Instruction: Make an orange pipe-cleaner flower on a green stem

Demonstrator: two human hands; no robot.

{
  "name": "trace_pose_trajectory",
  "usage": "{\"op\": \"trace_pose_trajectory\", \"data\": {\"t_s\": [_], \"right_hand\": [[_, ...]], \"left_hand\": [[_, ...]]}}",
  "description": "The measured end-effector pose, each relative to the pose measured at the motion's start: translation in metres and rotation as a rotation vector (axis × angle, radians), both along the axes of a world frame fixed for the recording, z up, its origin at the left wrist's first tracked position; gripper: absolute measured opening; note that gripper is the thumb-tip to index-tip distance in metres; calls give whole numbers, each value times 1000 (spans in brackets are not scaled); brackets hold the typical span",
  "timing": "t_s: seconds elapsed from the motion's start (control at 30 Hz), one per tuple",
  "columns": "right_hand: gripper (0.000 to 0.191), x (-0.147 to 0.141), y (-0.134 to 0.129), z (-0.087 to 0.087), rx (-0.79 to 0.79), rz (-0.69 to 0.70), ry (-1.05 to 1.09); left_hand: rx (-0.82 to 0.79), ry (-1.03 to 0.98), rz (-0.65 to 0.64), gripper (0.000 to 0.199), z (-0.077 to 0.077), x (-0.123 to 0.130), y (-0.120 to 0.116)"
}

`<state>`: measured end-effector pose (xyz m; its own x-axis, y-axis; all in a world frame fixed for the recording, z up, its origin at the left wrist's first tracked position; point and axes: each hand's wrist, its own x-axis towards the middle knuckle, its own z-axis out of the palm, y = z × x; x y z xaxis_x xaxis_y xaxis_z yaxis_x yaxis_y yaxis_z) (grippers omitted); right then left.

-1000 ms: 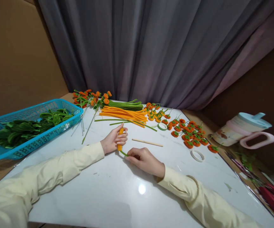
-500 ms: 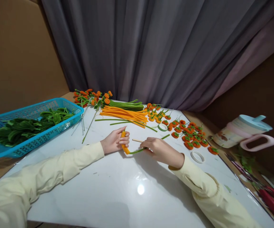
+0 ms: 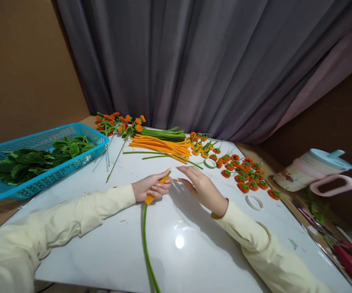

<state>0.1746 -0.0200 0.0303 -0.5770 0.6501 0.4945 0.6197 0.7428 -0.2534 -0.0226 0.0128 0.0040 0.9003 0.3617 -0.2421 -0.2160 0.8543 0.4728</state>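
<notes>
My left hand (image 3: 154,188) is closed around a fuzzy orange pipe-cleaner coil (image 3: 149,199), which is tilted. A green pipe-cleaner stem (image 3: 146,240) hangs from the coil's lower end toward the front edge. A short green tip pokes out above the fingers. Close by on the right is my right hand (image 3: 202,188), its fingers stretched toward the left hand. A thin wooden stick (image 3: 174,179) shows at its thumb, its near end pointing at the coil; the rest is hidden by the hand.
Orange pipe cleaners (image 3: 160,145) and green ones (image 3: 164,133) lie behind the hands. Finished orange flower heads (image 3: 243,175) spread rightward beside two tape rolls (image 3: 254,202). A blue basket (image 3: 42,178) of green leaves stands left; a cup (image 3: 308,169) and red-handled pliers (image 3: 351,262) are right.
The green stem has left my right hand and now hangs toward the front edge. The coil has tilted in my left hand, and my right fingers have straightened.
</notes>
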Motion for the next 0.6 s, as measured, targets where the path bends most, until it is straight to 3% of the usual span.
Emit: {"op": "trace_pose_trajectory", "data": {"t_s": [0.2,0.4,0.6], "right_hand": [[26,-3,5,-18,45,31,-136],[28,-3,6,-16,336,63,-489],[29,8,13,-17,379,-58,-517]], "left_hand": [[10,77,-32,45,-2,10,-10],[56,143,2,38,-7,12,-10],[109,173,-10,40,-2,13,-12]]}}
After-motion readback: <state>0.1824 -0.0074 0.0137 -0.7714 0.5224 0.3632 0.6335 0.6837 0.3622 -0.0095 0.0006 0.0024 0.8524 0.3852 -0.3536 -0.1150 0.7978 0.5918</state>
